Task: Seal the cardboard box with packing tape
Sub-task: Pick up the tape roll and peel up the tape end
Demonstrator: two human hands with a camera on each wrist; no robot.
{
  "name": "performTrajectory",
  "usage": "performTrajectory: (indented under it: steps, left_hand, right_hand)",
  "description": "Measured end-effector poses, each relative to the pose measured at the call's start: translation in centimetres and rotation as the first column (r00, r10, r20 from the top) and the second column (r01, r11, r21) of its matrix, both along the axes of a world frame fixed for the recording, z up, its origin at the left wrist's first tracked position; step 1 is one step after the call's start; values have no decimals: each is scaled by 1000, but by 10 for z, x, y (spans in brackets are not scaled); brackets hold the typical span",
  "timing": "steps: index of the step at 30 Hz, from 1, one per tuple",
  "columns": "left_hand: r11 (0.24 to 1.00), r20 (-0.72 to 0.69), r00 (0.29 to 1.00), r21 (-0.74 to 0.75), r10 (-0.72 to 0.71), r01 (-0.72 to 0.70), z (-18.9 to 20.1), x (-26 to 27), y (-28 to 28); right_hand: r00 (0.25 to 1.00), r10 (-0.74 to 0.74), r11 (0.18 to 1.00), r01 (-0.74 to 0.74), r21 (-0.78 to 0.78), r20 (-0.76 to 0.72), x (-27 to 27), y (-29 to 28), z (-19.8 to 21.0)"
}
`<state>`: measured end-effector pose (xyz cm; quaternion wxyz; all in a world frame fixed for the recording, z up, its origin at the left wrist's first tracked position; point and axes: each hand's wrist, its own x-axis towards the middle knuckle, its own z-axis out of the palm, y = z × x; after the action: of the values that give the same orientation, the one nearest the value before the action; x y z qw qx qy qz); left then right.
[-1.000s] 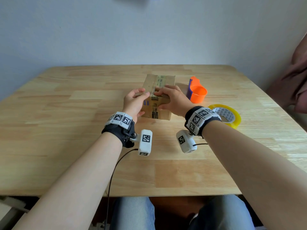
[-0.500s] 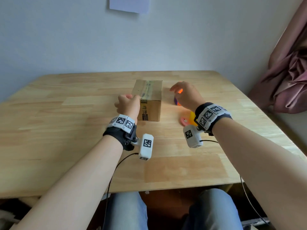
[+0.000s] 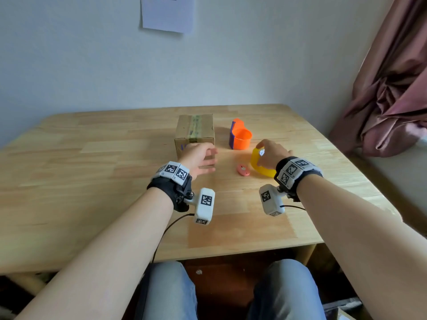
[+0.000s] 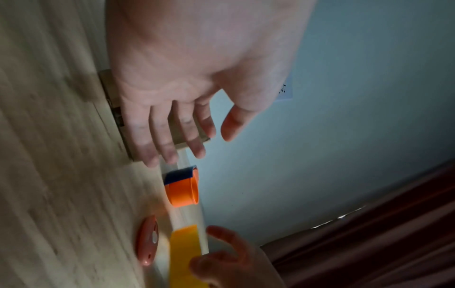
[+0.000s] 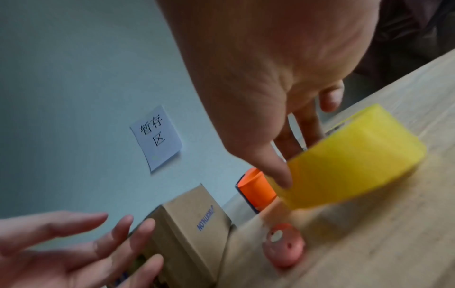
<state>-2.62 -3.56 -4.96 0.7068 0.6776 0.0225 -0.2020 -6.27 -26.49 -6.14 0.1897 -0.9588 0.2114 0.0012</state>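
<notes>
On a wooden counter (image 3: pixel 92 181), a cardboard box (image 3: pixel 195 132) stands closed, one tape strip along its top. Left hand (image 3: pixel 199 159), fingers (image 4: pixel 157 140) relaxed and spread, rests against the box's near side. Right hand (image 3: pixel 269 154) grips a tilted yellow tape roll (image 5: pixel 344 163) just right of the box. Fetching tape seems underway; next, find its loose end.

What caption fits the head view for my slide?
Right hand grips the yellow tape roll tilted on the table; left hand, open, is at the cardboard box.
</notes>
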Motion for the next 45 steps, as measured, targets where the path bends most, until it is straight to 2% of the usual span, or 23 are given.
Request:
performTrajectory:
  steps: [1,3,6,8,11,12,13,15,17,20,22,26,31,37,40,45]
  left_hand:
    - [1000,10,1000,1,-25,25,2,-1,1]
    - [998,38,997,15,-63,63,6,-3,2]
    - [996,78,994,28,-82,80,12,-4,2]
    - [996,112,990,35,-86,82,14,-4,2]
    - [991,183,976,95,-114,98,14,-6,4]
    - [990,206,972,107,-112,91,13,-7,6]
    - [991,228,969,106,-101,78,11,-8,10]
    - [994,261,963,105,-63,36,4,-6,21]
    - [991,254,965,129,-69,37,-4,-5,34]
    - [981,242,963,183,-114,70,-14,-4,48]
    - [976,238,963,203,-123,75,-21,-5,53]
    - [986,206,975,161,-83,50,-34,-2,61]
    - [995,176,984,100,-27,9,-38,8,62]
    - [997,128,991,82,-25,15,-40,16,64]
    - [994,106,991,82,-79,70,-41,16,67]
    - [986,41,985,19,-167,167,-44,11,79]
  right_hand:
    - [997,-25,998,21,56,77,0,1,5]
    - [969,-103,964,41,263,225,3,4,19]
    - [914,-209,816,-33,577,348,6,19,38]
    - [912,-181,701,-142,699,367,8,34,44]
    - [927,-93,480,-277,832,362,10,59,44]
    - [933,-51,430,-302,851,357,8,67,44]
    - [935,-4,413,-321,852,354,6,75,45]
    - [935,100,465,-345,815,339,6,86,43]
    - [932,198,582,-361,729,304,8,93,42]
    - [916,326,759,-400,514,232,15,100,40]
    - [896,400,813,-445,376,194,19,107,38]
    - [860,445,833,-500,238,249,25,113,34]
    - [791,489,817,-563,124,368,33,116,29]
    - [763,535,797,-599,85,362,35,116,32]
    - [780,557,804,-592,49,284,37,118,34]
    - [807,582,791,-591,161,103,43,118,35]
